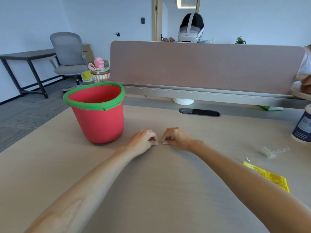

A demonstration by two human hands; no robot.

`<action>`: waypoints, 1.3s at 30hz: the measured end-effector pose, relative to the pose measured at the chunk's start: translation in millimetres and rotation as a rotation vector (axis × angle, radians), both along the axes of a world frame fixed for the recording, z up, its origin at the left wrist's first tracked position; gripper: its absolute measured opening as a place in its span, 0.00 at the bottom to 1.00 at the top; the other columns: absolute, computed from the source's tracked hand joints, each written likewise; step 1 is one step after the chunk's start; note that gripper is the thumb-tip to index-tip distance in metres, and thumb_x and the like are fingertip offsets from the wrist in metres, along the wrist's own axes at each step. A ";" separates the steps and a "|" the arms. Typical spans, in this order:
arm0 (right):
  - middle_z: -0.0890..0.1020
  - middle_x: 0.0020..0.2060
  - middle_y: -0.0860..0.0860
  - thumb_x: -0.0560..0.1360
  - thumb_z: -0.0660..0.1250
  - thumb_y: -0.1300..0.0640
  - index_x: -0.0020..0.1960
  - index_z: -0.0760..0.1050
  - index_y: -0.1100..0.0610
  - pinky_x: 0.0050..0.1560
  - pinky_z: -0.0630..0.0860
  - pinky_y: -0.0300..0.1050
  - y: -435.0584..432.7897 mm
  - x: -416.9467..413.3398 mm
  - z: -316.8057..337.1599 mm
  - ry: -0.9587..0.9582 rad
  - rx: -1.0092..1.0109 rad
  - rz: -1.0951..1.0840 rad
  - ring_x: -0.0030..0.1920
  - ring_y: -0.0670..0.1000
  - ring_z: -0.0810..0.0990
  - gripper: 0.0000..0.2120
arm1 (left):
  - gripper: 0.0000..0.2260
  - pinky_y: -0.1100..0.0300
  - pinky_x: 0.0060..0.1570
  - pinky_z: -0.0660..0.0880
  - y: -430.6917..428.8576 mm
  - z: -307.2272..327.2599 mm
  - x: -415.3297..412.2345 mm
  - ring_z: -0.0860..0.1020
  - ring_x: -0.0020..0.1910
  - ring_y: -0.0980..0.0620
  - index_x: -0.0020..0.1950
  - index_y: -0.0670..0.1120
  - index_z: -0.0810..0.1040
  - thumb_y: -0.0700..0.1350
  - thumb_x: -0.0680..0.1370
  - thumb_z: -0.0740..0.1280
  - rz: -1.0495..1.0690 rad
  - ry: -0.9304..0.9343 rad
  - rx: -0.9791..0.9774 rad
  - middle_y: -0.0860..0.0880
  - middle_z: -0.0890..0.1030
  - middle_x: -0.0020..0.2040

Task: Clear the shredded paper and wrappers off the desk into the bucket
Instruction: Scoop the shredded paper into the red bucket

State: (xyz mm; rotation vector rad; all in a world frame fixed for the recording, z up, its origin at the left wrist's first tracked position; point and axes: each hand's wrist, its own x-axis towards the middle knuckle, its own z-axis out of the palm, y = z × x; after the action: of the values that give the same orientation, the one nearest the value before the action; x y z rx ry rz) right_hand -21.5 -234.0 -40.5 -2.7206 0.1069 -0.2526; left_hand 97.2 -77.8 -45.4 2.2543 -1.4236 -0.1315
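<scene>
Both my hands are down on the pale wood bench [159,190] right in front of me. My left hand [143,140] and right hand [175,137] have their fingers curled in and the tips almost meet, with nothing I can make out between them. The red plastic bucket with the green rim [99,121] sits upright just left of my left hand. The rubbish is well off to my right: a flat yellow printed wrapper [267,176], a crinkled clear plastic wrapper [272,151] and a tiny white scrap [247,159] between them (too small to tell what it is). A dark blue paper cup [303,126] stands beyond those.
</scene>
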 end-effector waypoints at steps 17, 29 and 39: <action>0.76 0.38 0.49 0.77 0.63 0.62 0.44 0.76 0.56 0.38 0.68 0.36 -6.5 -5.9 17.8 -0.013 0.271 -0.295 0.35 0.42 0.71 0.05 | 0.05 0.69 0.34 0.67 2.6 15.7 2.3 0.74 0.41 0.52 0.45 0.47 0.77 0.41 0.79 0.63 0.131 0.268 -0.160 0.51 0.80 0.43; 0.78 0.39 0.50 0.77 0.64 0.60 0.47 0.78 0.60 0.44 0.68 0.39 5.2 -9.6 26.8 -0.020 0.251 -0.313 0.40 0.49 0.73 0.05 | 0.02 0.55 0.48 0.73 11.1 17.5 10.9 0.77 0.51 0.49 0.48 0.48 0.77 0.42 0.77 0.65 -0.031 -0.103 0.167 0.50 0.80 0.51; 0.79 0.42 0.52 0.77 0.64 0.59 0.46 0.78 0.59 0.46 0.69 0.40 -2.0 -10.8 20.0 -0.037 0.288 -0.337 0.43 0.50 0.74 0.05 | 0.03 0.57 0.47 0.69 10.2 -2.4 14.0 0.73 0.54 0.48 0.45 0.45 0.75 0.40 0.78 0.63 -0.030 -0.194 0.094 0.48 0.78 0.49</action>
State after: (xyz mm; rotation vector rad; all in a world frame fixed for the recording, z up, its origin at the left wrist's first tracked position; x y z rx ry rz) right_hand -32.3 -236.0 -20.5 -2.3987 0.5503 -0.3534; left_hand 111.3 -67.6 -47.8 2.3763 -1.5812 0.0119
